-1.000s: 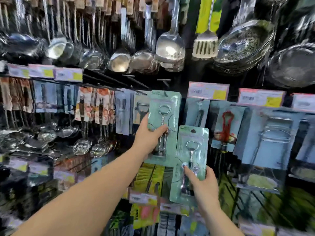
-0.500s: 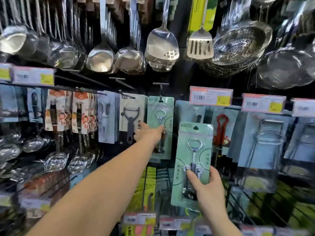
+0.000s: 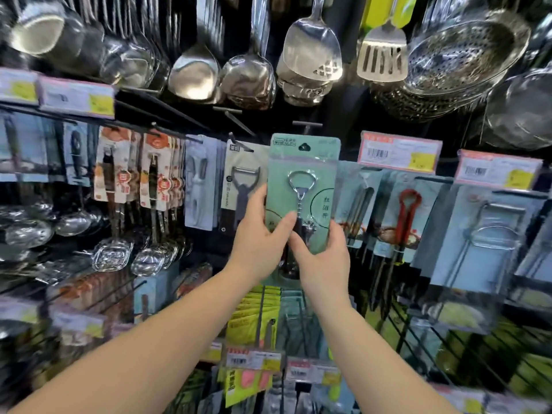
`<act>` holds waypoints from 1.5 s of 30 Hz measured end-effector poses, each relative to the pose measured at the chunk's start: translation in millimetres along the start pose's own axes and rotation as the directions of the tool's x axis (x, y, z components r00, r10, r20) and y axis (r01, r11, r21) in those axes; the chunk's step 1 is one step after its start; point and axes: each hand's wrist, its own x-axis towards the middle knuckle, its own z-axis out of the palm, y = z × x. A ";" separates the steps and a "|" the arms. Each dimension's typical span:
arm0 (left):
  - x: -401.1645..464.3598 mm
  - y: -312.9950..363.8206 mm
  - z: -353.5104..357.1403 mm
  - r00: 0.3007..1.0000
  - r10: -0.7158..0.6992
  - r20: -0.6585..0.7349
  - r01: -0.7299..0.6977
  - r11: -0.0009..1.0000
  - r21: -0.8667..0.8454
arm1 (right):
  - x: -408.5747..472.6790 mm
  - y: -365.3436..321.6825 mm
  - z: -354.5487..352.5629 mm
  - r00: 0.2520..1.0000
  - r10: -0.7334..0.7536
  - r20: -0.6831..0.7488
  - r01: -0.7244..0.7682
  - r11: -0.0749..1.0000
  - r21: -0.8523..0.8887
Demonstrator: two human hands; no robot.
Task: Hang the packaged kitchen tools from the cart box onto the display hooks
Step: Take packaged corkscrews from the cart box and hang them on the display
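A green carded corkscrew package (image 3: pixel 303 177) is raised in front of the display, its hang hole near the top just below a black hook (image 3: pixel 307 125). My left hand (image 3: pixel 258 237) grips the card's lower left edge, thumb across its front. My right hand (image 3: pixel 322 258) holds the lower right corner from below. Whether another green card hangs behind it is hidden. The cart box is out of view.
A carded peeler (image 3: pixel 243 189) hangs just left, a red-handled opener (image 3: pixel 407 216) and wire racks (image 3: pixel 490 231) to the right. Steel ladles, spatulas (image 3: pixel 310 52) and strainers (image 3: pixel 466 52) hang above. Price tags (image 3: pixel 398 152) jut out at the right. Bare hooks (image 3: pixel 236 122) stick out upper left.
My right hand has carried its green card up and left, in front of the hook where my left hand placed the first card. My left hand now grips this card too.
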 end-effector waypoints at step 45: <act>-136.7 38.0 221.9 0.975 -0.199 0.103 0.096 0.786 0.611 | -89.2 45.6 -314.1 0.909 0.303 -0.285 -0.405 0.804 -0.435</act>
